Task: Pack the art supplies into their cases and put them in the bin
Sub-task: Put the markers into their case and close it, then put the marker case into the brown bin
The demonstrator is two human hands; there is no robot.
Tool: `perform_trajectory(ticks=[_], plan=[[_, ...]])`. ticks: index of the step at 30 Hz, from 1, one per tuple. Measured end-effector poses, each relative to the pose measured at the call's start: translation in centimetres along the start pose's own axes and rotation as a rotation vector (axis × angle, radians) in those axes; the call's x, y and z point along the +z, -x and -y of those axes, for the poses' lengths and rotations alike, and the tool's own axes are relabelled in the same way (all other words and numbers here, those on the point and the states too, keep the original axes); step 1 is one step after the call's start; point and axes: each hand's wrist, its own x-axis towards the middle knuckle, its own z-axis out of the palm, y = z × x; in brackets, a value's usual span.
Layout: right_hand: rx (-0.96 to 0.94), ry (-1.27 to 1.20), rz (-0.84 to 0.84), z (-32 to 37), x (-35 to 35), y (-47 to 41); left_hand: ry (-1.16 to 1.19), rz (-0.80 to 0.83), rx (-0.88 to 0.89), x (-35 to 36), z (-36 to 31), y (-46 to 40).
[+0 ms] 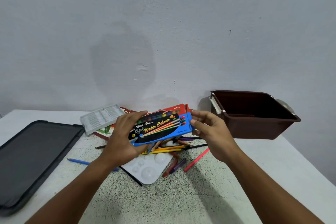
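Observation:
A blue and red water colour box [161,127] is held above the table. My left hand [125,136] grips its left end, thumb on top and fingers underneath. At the box's right end my right hand [209,129] pinches the open end flap. Under the box lie several loose coloured pencils and crayons [178,148] and a white paint palette [151,167]. Behind the box, a white plastic insert tray [101,117] rests on a red case. The brown bin [254,114] stands open at the back right, apart from both hands.
A dark grey lid [34,160] lies flat at the left. A blue pencil [78,161] and a pink pencil [197,159] lie loose on the speckled table mat [163,202]. The wall rises right behind the table.

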Motion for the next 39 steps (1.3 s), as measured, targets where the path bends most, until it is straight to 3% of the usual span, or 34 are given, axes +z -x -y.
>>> perform_trajectory(ticks=[16, 24, 28, 33, 39], plan=[[-0.015, 0.064, 0.024, 0.1, -2.1, -0.6, -0.036, -0.02, -0.007, 2.9, -1.7, -2.3], [-0.04, -0.072, -0.352, 3.4, -7.0, -5.5, -0.042, -0.091, -0.172, 8.0, -4.9, -8.0], [-0.057, -0.099, -0.604, 5.7, -13.5, -8.7, 0.013, 0.06, -0.184, 11.5, -5.0, -10.2], [-0.008, 0.007, -0.856, 5.7, -21.6, -11.8, 0.031, 0.322, -0.047, 16.7, -5.5, -12.0], [0.146, 0.165, -0.905, 1.9, -25.6, -15.5, 0.002, 0.537, 0.074, 21.1, -7.3, -14.3]])
